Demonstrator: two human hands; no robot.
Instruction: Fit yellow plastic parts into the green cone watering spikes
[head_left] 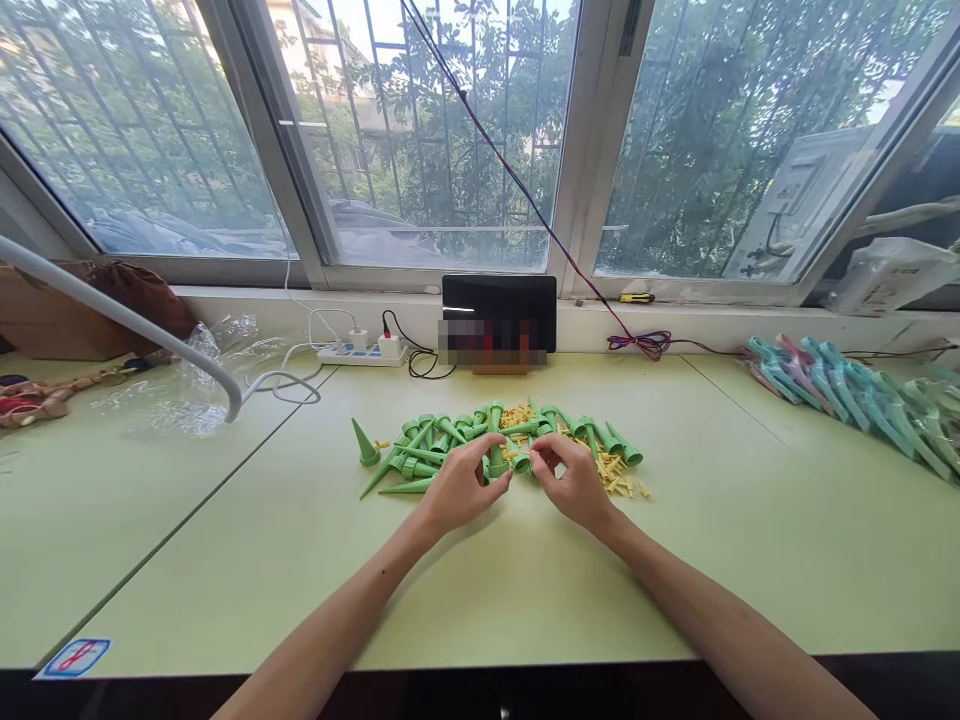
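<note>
My left hand [463, 487] curves its thumb and index finger around a green plastic cone spike [496, 458] at the near edge of a pile. Just right of it, my right hand [576, 484] is closed in a pinch; whatever is between its fingertips is too small to make out. Between the two hands lies another green cone spike [519, 462], its wide ribbed end toward me. More green cone spikes [420, 450] spread to the left and right. Small yellow plastic pieces [516, 418] are heaped behind my hands, and others [616, 470] are scattered at the right.
A dark-screened tablet [499, 312] stands at the back, with a power strip [364, 354] left of it. Bundled cable [641, 344] and a yellow cutter [637, 298] are near the sill. Wrapped teal items [847, 385] lie right; a white curved tube [135, 320] crosses the left.
</note>
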